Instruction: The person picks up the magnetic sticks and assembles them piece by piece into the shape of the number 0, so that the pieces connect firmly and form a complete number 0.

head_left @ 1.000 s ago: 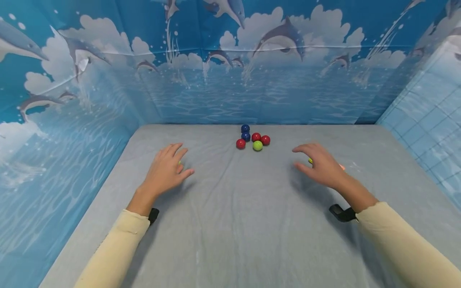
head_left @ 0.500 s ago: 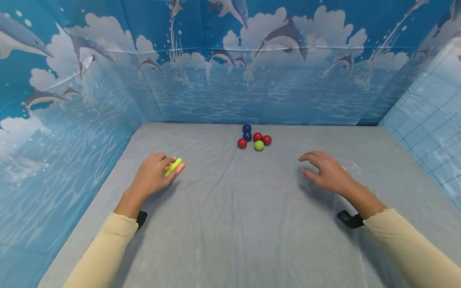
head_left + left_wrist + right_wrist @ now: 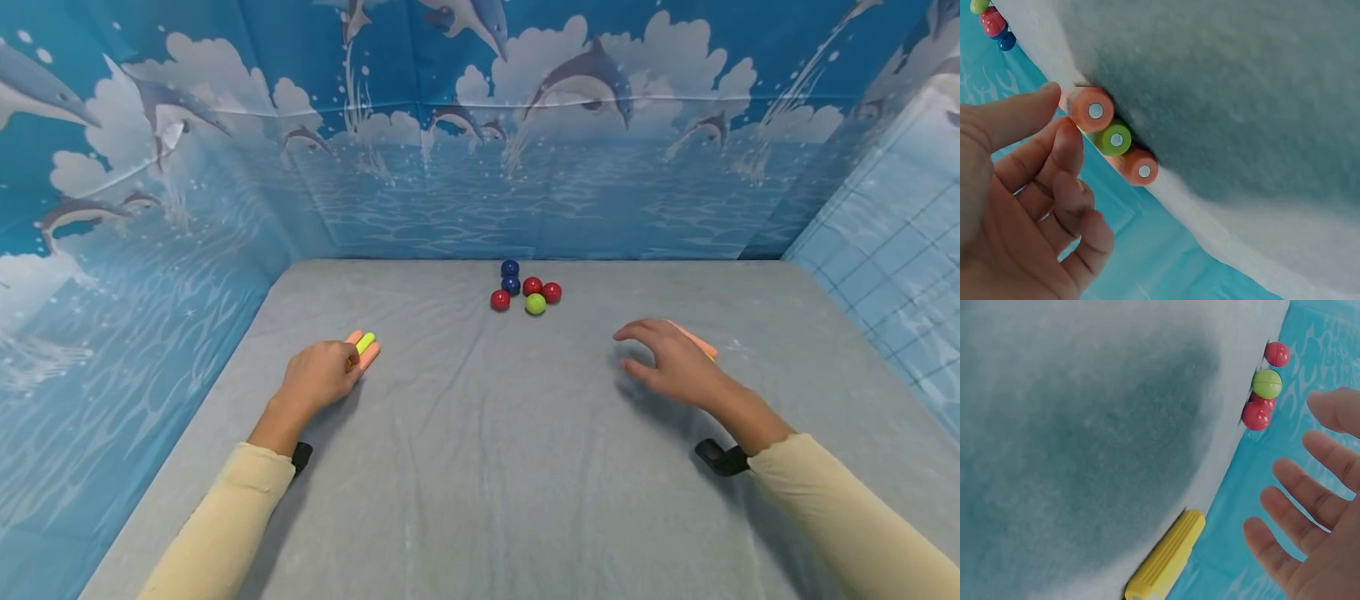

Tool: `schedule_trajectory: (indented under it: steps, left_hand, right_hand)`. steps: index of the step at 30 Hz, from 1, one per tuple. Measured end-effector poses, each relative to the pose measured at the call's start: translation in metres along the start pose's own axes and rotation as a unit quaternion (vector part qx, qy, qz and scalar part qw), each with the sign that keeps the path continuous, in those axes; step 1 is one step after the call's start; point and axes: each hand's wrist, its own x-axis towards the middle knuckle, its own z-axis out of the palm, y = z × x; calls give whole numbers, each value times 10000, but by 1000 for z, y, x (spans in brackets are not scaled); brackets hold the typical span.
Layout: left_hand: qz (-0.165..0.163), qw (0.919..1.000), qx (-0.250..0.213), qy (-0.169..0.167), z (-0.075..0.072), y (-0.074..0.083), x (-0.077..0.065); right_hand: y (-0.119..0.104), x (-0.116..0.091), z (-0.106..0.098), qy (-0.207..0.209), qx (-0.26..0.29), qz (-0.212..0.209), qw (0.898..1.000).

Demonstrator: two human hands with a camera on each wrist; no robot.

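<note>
Two orange rods (image 3: 1135,164) with a yellow-green rod (image 3: 1116,139) between them lie side by side on the left of the cloth. Their round ends show pale dots in the left wrist view. My left hand (image 3: 318,372) bends over them, thumb and index fingertips right at the nearest orange rod (image 3: 1093,110); whether they pinch it I cannot tell. My right hand (image 3: 671,358) hovers at the right with relaxed, spread fingers and holds nothing. Beside it lies an orange stick (image 3: 693,339), partly hidden in the head view, and a ridged yellow bar (image 3: 1166,555).
Several small balls sit at the back middle: blue balls (image 3: 511,277), red balls (image 3: 552,292) and a green ball (image 3: 535,304). The grey cloth (image 3: 480,467) covers the table up to a dolphin-printed curtain (image 3: 465,192) behind and at both sides.
My left hand has moved left and down onto the rods. The yellow-green rod, tilted over the orange ones half a second ago, now lies between them. My right hand has shifted slightly lower.
</note>
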Motion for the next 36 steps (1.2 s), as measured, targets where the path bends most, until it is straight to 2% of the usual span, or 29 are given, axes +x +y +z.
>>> schedule_trajectory:
  steps: [4,8,13,17,21,29,33,36]
  left_hand:
    - [25,9997,89,206,0,2,1]
    - [180,9982,431,383,-1,8,2]
    - [181,9970,633,416,1,13,1]
    - [-36,9983,575,128,3,12,-2]
    - [-52,9987,498,-43,5,12,-2]
    - [466,9966,542,400,6,22,4]
    - [751,9953,185,588,6,29,15]
    - [946,9936,-290,552,7,34,26]
  right_hand:
    - [1,2,-2,174,-14,-103,9998]
    - [3,4,-5,229,-109,-146,9996]
    - [1,9,-5,-159,-100,80,9998]
    - [-2,15,0,-501,-86,273,9983]
    - [-1,18,2,-523,-81,434,9977]
    - [1,21,4,-577,-32,469,9972]
    - [4,23,6,-601,16,567,9966]
    - [4,24,6,-615,62,608,9962]
